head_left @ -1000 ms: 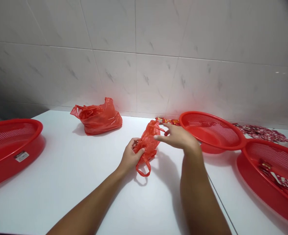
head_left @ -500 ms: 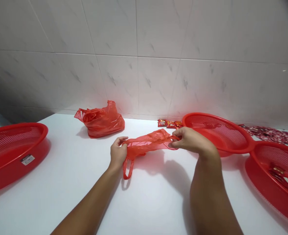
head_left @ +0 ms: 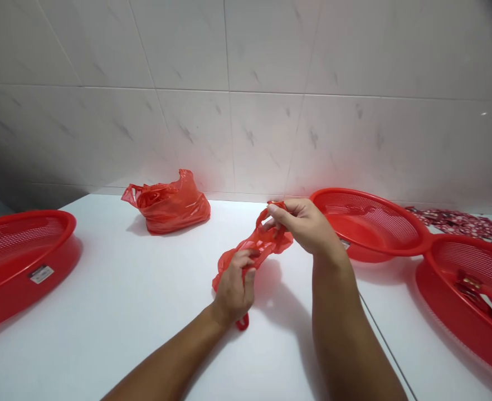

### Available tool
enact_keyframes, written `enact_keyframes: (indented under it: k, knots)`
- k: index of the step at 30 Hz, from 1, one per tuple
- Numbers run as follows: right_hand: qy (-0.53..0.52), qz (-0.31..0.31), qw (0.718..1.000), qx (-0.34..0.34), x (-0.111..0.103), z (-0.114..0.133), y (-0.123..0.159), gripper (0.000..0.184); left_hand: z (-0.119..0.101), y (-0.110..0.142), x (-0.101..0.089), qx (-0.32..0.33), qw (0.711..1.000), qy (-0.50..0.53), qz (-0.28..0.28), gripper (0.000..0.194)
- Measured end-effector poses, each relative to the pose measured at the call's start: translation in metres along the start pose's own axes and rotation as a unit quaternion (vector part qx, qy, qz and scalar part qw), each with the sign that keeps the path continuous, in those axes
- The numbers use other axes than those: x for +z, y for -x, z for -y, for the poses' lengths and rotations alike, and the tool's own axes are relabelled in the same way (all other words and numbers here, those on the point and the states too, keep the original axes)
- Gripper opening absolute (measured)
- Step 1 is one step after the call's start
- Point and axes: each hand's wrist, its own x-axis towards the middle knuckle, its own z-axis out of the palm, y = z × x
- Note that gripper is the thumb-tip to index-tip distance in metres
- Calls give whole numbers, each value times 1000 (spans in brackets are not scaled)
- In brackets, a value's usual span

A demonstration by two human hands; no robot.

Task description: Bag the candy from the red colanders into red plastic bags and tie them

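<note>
A thin red plastic bag is stretched between my two hands above the white table. My left hand is closed around its lower part, thumb lying along the near side. One red handle loop pokes out below that hand. Higher and to the right, my right hand pinches the bag's other handle end between thumb and fingers. Behind, near the wall, sits a second red plastic bag, bulging and crumpled, with its handles loose.
A large red plastic basket stands at the left. Another red basket is at the back right, touching a third basket that holds small packets. Patterned red-and-white packets lie by the tiled wall.
My left hand has moved right and nearer, over the bag. My right hand has risen slightly left, lifting the handle end and covering the small red packets by the wall.
</note>
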Motion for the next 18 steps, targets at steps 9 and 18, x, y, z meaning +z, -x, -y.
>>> enact_keyframes:
  k: [9, 18]
  knots:
    - [76, -23, 996, 33, 0, -6, -1, 45, 14, -19, -21, -184, 952, -185, 158, 86]
    - [315, -126, 940, 36, 8, 28, 24, 30, 32, -6, -20, -265, 913, -221, 219, 96]
